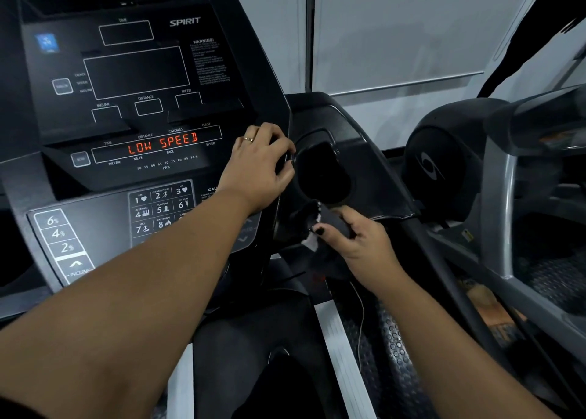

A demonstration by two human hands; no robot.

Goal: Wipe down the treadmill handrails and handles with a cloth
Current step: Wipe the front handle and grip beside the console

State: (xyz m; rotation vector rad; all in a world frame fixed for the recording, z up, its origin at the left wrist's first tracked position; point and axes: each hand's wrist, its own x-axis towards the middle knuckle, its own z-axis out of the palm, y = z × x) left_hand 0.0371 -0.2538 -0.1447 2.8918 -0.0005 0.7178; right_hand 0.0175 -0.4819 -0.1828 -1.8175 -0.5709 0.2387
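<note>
My left hand (260,165) grips the right edge of the treadmill console (133,108), its fingers curled round the black rim beside the cup holder (323,171). My right hand (355,241) holds a dark cloth (312,220) with a pale patch, pressed against the black console housing just below the cup holder. The right handrail (444,266) runs down and to the right from the console, past my right wrist. The display reads LOW SPEED in red letters.
A second exercise machine (450,165) with a grey frame stands close on the right. The treadmill belt and its silver side rail (339,339) lie below. A thin white cord (361,317) hangs near the side rail. A white wall is behind.
</note>
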